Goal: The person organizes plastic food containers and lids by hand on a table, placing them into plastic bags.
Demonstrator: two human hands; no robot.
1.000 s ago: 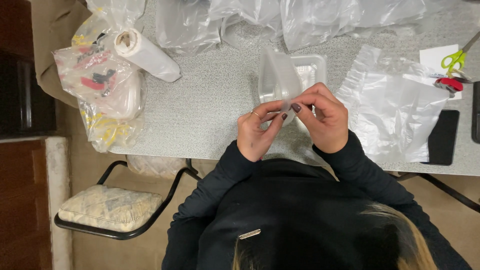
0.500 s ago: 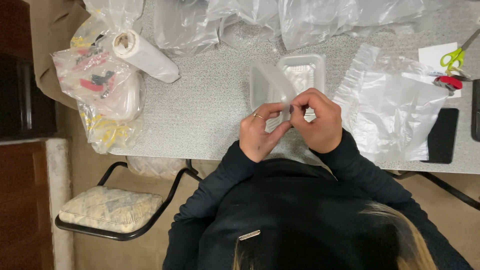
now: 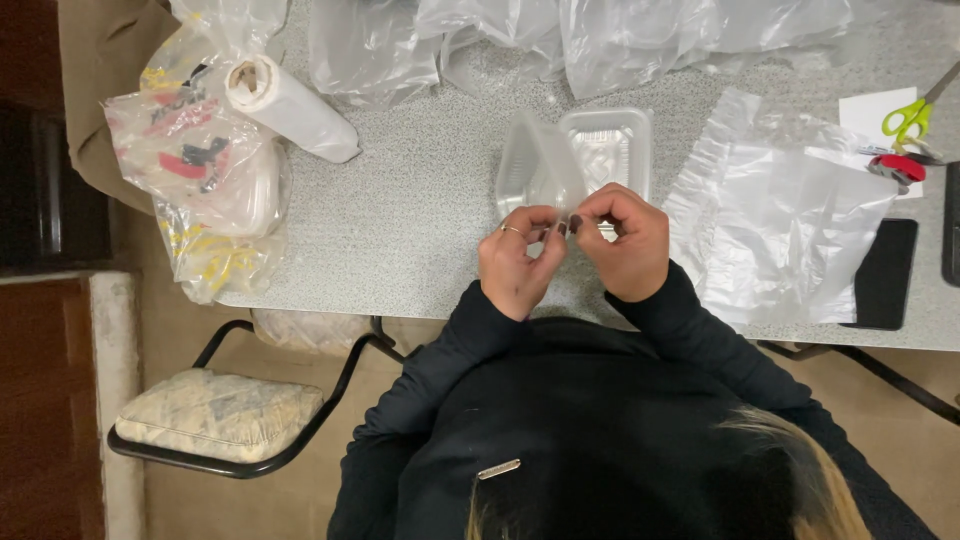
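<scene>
I see my left hand and right hand pressed together, fingertips pinching something too small to tell, just before the clear hinged plastic container

A white roll of bags lies on the grey table. Green scissors sit far right, near a black phone. A chair with a cushion stands below.

free: bare table left of hands | blocked right: plastic sheet
</scene>
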